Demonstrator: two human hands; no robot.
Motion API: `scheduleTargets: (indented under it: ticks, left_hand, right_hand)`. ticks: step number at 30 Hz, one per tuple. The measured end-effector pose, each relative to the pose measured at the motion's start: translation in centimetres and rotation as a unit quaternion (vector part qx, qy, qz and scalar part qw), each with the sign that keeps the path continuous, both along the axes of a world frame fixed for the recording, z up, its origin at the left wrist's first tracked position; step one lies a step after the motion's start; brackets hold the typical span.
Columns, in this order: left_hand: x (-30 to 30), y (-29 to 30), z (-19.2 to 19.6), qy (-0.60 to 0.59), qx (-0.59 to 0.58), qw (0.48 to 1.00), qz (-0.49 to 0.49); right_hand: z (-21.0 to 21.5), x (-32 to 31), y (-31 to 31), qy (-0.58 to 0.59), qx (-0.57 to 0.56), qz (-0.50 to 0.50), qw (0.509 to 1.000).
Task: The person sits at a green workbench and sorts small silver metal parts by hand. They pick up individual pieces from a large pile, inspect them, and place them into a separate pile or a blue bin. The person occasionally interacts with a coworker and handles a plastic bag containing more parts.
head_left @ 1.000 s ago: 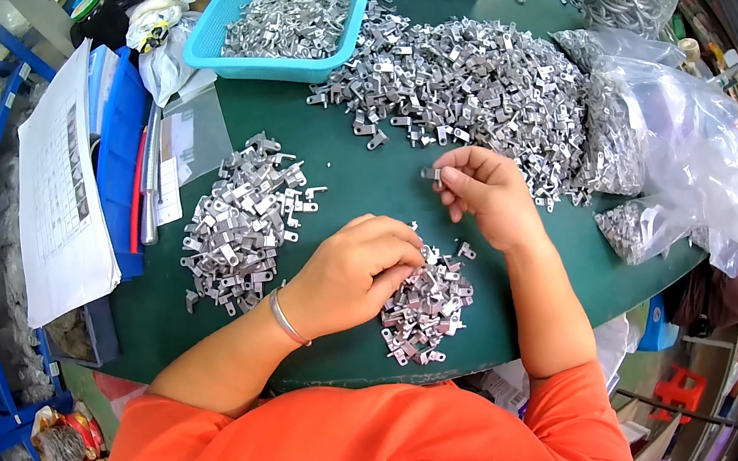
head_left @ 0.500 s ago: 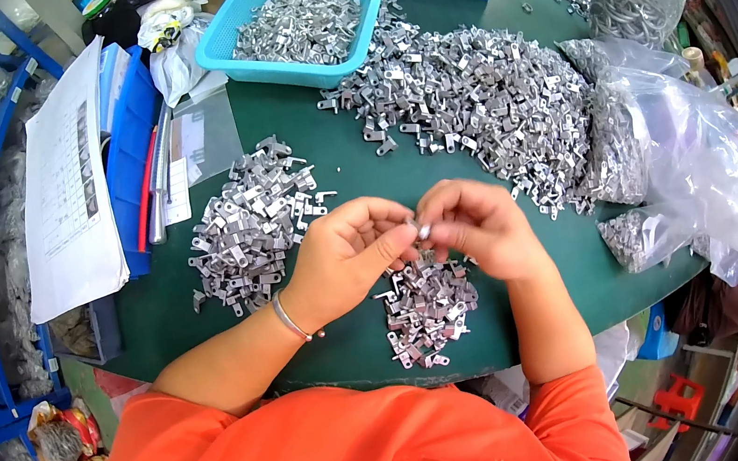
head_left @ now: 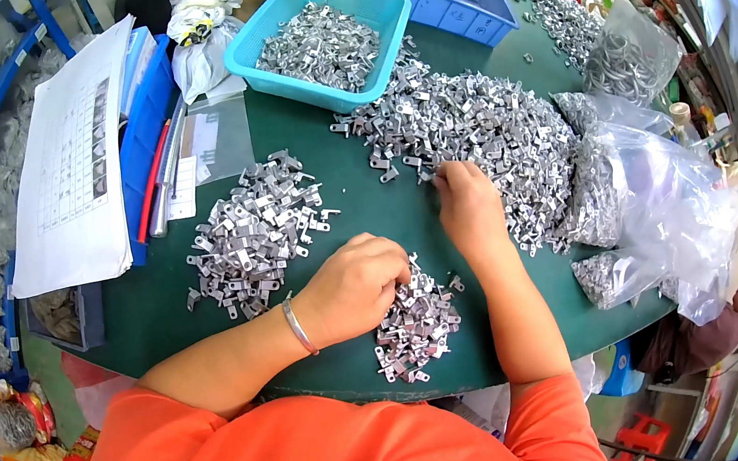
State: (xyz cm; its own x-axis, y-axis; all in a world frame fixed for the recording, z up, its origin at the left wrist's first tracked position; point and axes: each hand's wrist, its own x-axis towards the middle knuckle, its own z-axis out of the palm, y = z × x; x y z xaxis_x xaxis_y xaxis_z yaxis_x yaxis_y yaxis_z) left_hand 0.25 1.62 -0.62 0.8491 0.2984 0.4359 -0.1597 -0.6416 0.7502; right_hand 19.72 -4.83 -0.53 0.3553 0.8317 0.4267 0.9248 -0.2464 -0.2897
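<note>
Likely picking parts. Left hand (head_left: 354,289) at small clip pile (head_left: 416,328), right hand (head_left: 471,202) by big clip pile (head_left: 520,129); fingers curled, can't tell if gripping. Next calls for singling out one clip.

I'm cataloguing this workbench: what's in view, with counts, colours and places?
Table: one, green, centre
Metal-part piles: four, silver, on table
Basket: one, turquoise, far side
Open bin: one, blue, right of basket
Plastic bags: several, clear, right
Papers: several, white, left
Slim rod: one, red, beside papers
Stool: one, red, lower right
Other person: one, purplish top, lower right
Left hand: one, bare, at front pile
Right hand: one, bare, at edge of largest pile
</note>
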Motion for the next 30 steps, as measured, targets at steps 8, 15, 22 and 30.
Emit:
scheduleTargets:
  ticks: [8,15,22,30]
  left_hand:
    - [-0.1,0.0,0.2,0.028,-0.113,0.991,0.063]
    - [0.1,0.1,0.6,0.06,-0.457,0.886,0.056]
    - [-0.4,2.7,1.9,-0.091,-0.068,0.98,0.164]
    - [-4.6,9.0,2.9,0.2,0.156,0.904,0.343]
  right_hand:
    - [1.9,-0.8,-1.8,0.657,-0.01,-0.011,0.754]
    - [2.4,-2.2,-3.2,0.68,0.02,0.121,0.723]
    - [2.0,-2.0,-2.2,0.28,0.052,0.154,0.946]
    - [-1.6,-0.1,-0.1,0.02,0.053,0.054,0.997]
